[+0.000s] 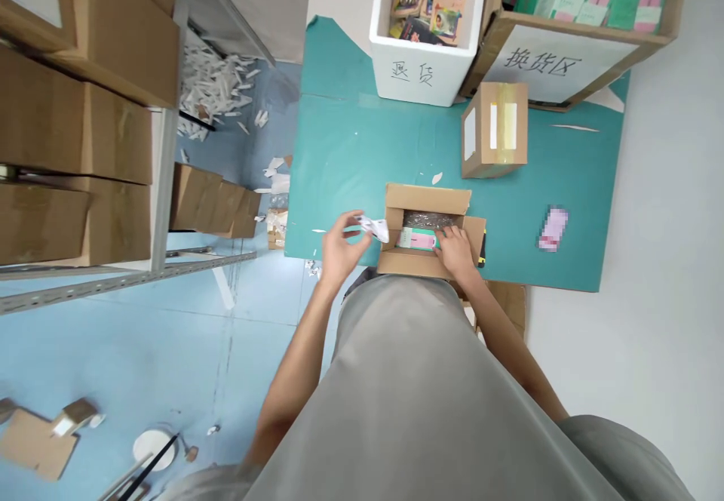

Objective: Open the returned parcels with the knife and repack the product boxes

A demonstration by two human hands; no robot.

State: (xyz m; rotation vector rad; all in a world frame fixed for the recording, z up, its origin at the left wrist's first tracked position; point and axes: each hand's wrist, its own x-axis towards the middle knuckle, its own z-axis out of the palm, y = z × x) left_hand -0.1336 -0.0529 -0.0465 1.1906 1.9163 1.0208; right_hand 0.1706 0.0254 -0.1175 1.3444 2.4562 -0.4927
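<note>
An open cardboard box (pixel 427 265) with its flaps folded out stands at the near edge of the green table. Inside it lie a green-and-pink packet (pixel 417 239) and clear plastic wrap (pixel 428 219). My right hand (pixel 455 250) reaches in over the right side, its fingers closed on the packet's right end; the fingertips are partly hidden. Just left of the box, my left hand (pixel 342 248) pinches a crumpled piece of white paper (pixel 374 228) between thumb and fingers.
On the green table (pixel 351 139) are a taped carton (pixel 503 127), a white foam bin (pixel 418 78) of small packs and a large labelled box (pixel 559 63) of green-and-pink packets. A pixelated pink item (pixel 553 228) lies right. Shelves of cartons (pixel 118 131) stand left.
</note>
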